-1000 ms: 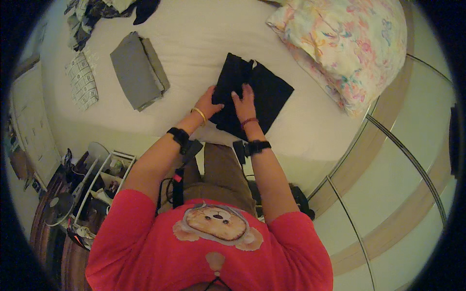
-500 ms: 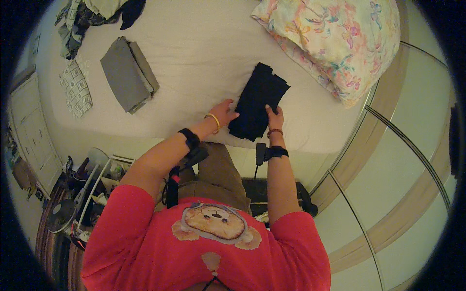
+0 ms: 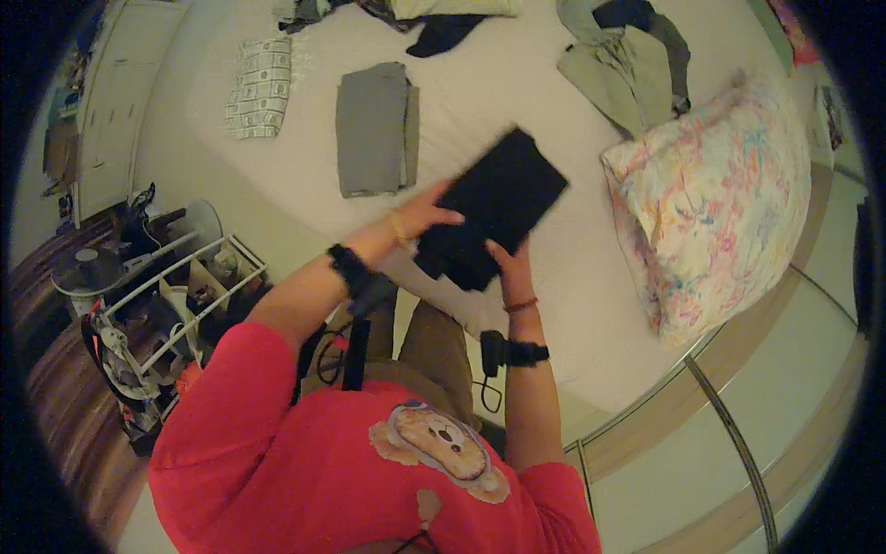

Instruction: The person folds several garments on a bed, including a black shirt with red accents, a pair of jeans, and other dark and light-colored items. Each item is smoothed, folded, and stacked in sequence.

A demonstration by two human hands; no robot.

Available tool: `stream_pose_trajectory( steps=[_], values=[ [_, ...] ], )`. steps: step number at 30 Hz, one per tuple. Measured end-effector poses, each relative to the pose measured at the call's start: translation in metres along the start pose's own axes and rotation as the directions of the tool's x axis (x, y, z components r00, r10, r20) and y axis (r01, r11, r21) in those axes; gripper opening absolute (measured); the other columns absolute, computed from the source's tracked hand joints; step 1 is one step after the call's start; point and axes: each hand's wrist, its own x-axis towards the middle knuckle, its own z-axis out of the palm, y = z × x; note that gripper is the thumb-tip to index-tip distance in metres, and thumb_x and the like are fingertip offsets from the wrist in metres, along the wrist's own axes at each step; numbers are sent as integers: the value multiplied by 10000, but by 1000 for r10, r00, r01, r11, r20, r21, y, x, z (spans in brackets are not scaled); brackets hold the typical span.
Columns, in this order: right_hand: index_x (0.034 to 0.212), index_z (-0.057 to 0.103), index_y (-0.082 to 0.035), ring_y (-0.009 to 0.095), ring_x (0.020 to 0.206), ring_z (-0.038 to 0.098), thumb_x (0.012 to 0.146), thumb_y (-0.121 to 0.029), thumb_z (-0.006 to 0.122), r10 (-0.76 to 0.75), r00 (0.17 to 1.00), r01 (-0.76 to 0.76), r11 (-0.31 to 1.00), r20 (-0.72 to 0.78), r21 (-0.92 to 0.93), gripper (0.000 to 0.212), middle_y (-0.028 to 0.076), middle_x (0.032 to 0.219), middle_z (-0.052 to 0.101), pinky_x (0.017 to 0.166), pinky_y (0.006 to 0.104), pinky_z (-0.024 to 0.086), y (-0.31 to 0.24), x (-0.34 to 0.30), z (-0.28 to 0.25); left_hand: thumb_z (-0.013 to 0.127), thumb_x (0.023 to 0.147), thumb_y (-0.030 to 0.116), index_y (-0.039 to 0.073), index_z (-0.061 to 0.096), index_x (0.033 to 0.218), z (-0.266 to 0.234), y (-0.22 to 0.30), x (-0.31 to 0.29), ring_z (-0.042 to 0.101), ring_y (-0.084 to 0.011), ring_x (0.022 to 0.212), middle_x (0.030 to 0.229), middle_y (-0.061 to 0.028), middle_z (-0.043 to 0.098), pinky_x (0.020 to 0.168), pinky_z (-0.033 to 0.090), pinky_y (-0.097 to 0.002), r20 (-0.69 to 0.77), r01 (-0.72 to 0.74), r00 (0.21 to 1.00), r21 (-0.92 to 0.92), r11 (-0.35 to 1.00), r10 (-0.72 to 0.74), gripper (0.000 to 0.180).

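A folded black garment is between my hands above the near side of the bed, tilted with its far corner to the right; its exact kind does not show. At its left edge my left hand is closed on it, thumb on top and fingers hidden underneath. My right hand grips the near right edge in the same way. Just beyond my left hand lies a folded grey garment on the pale bed sheet.
Farther left is a patterned folded cloth. Loose grey-green clothing lies at the far right, by a floral pillow. Dark clothes are along the far side. A white rack stands left, and glossy sliding doors run along the right.
My view has swung, so the bed things sit farther right in it. My left hand has gone from resting open beside the black garment to gripping it, and the garment appears lifted and turned.
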Motion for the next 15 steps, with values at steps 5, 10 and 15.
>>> stream_pose_trajectory(
  steps=[5,10,15],
  values=[
    [1400,148,-23,255,1223,380,755,-32,631,-96,921,10,975,378,223,806,142,1357,351,1019,356,323,28,105,113,682,741,145,46,346,1324,-119,51,-49,472,-212,1111,1218,-94,501,964,374,-334,-324,-348,886,10,938,332,680],
    [1395,182,-34,267,1210,415,767,-10,606,66,965,8,959,255,-282,758,172,1351,378,1008,345,344,66,150,168,682,737,73,24,330,1323,-190,7,-34,491,-209,1105,1200,-98,515,951,399,-342,-572,-138,807,58,989,146,685],
    [1390,241,-63,276,1137,480,788,-147,637,105,966,1,912,236,-409,725,172,1325,415,908,368,432,73,146,137,612,710,-10,35,385,1284,-159,13,-30,473,-343,1115,1203,-190,510,970,365,-384,-633,330,409,774,540,657,619]
  ],
)
